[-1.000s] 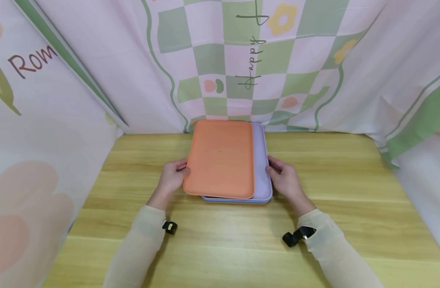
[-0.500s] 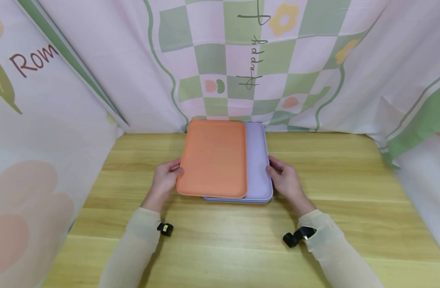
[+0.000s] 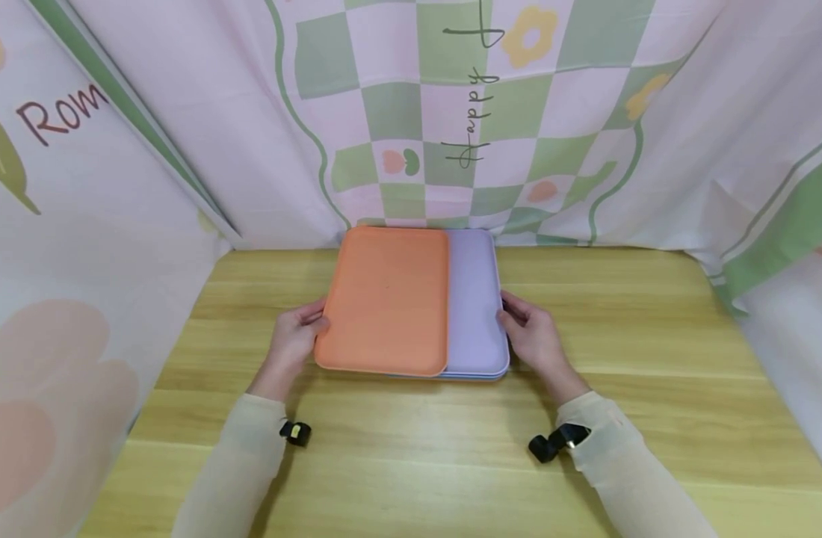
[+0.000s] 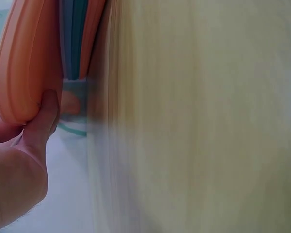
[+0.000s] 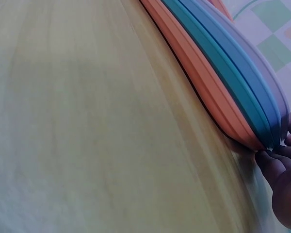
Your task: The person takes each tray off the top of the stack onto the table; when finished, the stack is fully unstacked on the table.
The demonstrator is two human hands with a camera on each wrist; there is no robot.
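The orange tray (image 3: 384,306) on top of the stack sticks out to the left over a lilac tray (image 3: 474,299). My left hand (image 3: 297,338) pinches its left edge between thumb and fingers. In the left wrist view that orange tray (image 4: 26,63) stands apart from the trays below it. At the stack's right edge my right hand (image 3: 533,335) grips the rims, thumb near the top. The right wrist view shows the layers under the lilac one: a blue tray (image 5: 233,53), a teal tray (image 5: 218,65) and a second orange tray (image 5: 203,77) lowest, by the table.
The stack lies at the back of a wooden table (image 3: 411,456), close to a checked curtain (image 3: 451,112). More printed curtain (image 3: 81,246) hangs along the left side, and another curtain (image 3: 787,299) along the right. Each wrist wears a black camera strap.
My left hand has drawn the top orange tray leftward, baring a wider strip of the lilac tray. The right hand and the lower stack have stayed in place.
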